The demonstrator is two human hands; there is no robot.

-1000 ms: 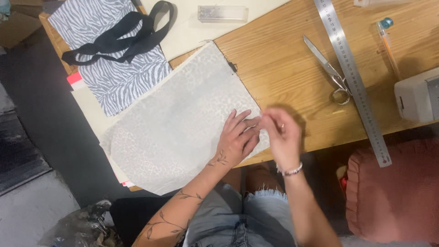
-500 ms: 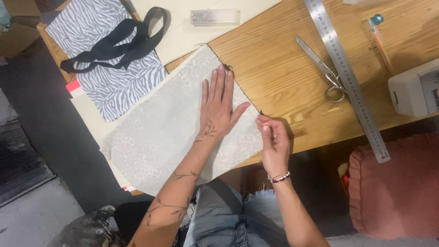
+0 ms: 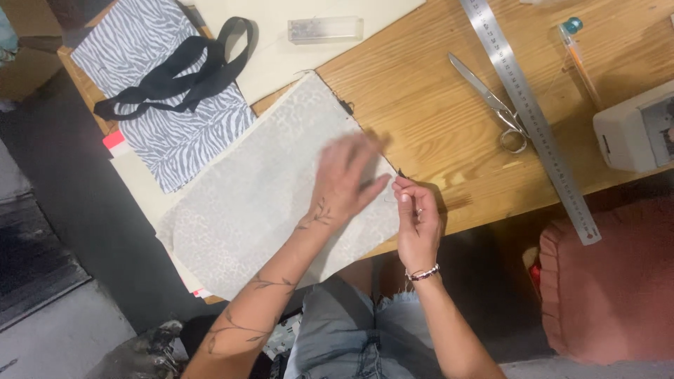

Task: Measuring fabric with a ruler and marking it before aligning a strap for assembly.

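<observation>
— Head camera first: where is the pale cloth?

— Flat on the wooden worktop, reaching over its near edge. The left hand lies on the cloth's right part, fingers spread and blurred, gripping nothing.

— And the right hand?

— Just right of the cloth's edge, fingertips pinched together on something small and dark; it is too small to tell what.

— What else lies around the cloth?

— Left of it and farther back, a zebra-striped fabric with a black strap on top. Behind the cloth, a clear box on cream paper. Right of the cloth, well apart, scissors, a steel ruler, a pen, and a white machine.
</observation>
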